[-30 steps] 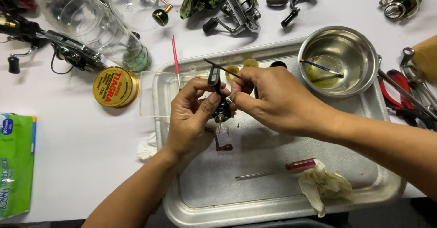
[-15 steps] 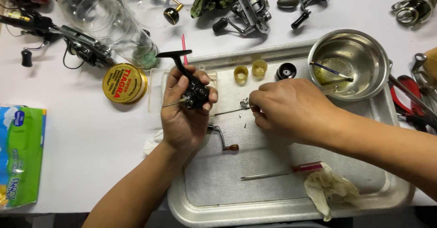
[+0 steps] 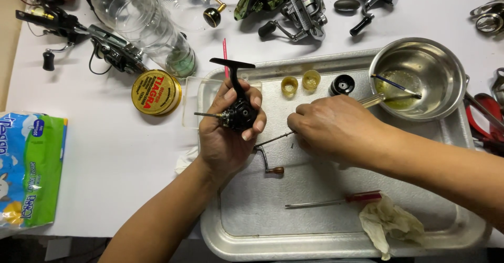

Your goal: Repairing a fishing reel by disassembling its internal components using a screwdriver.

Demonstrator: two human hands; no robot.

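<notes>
At the centre of the frame the left hand is wrapped around a small black fishing reel body, its T-shaped foot pointing up and a thin shaft sticking out to the left. Just to its right, the right hand has its fingers pinched together on a thin metal rod that slants toward the reel. Both hands sit over a dented aluminium tray. A crank handle with a brown knob lies below the left hand. A red-handled screwdriver and a crumpled stained rag rest at the lower right. In the upper right stands a steel bowl; 2 small yellowish cups stand left of it.
</notes>
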